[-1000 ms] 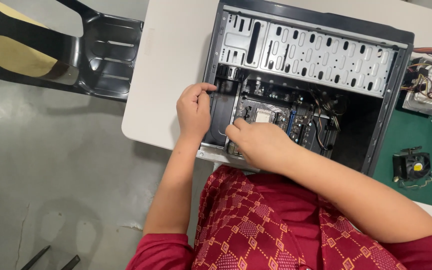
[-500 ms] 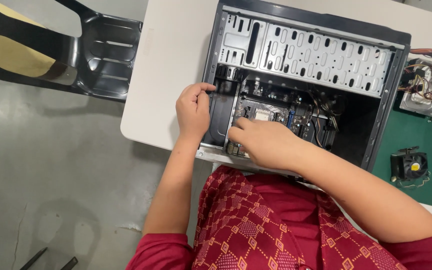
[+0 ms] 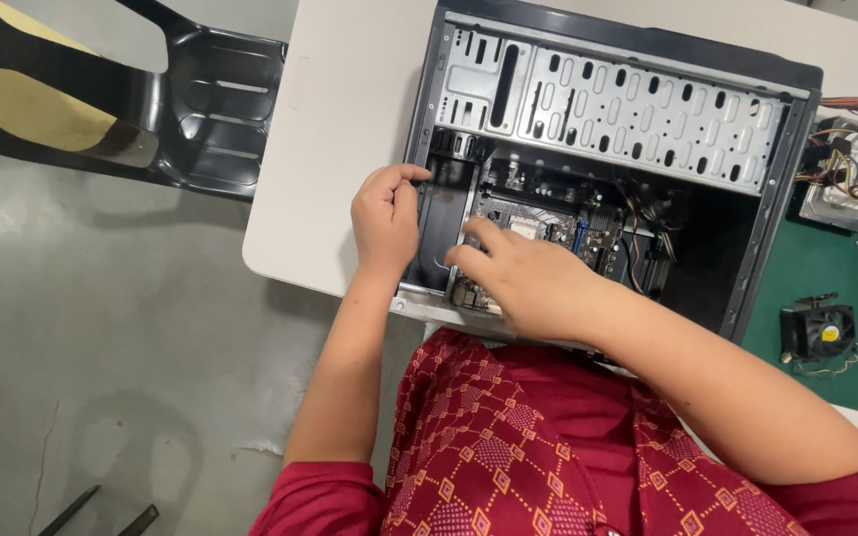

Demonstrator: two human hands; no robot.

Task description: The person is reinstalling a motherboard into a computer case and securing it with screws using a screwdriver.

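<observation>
Computer case (image 3: 608, 149), white table (image 3: 340, 149), grey floor (image 3: 81, 328)

A white table (image 3: 340, 149) stands on a grey concrete floor (image 3: 101, 347), with a black chair (image 3: 151, 109) just beside it.

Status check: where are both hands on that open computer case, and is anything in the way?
Left hand grips the computer case edge. Right hand inside, fingers on the circuit board. Loose cables beside the board.

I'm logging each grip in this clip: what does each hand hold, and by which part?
The left hand grips the open computer case by its near-left edge. The right hand reaches in over the motherboard; whether it holds anything cannot be told.
</observation>
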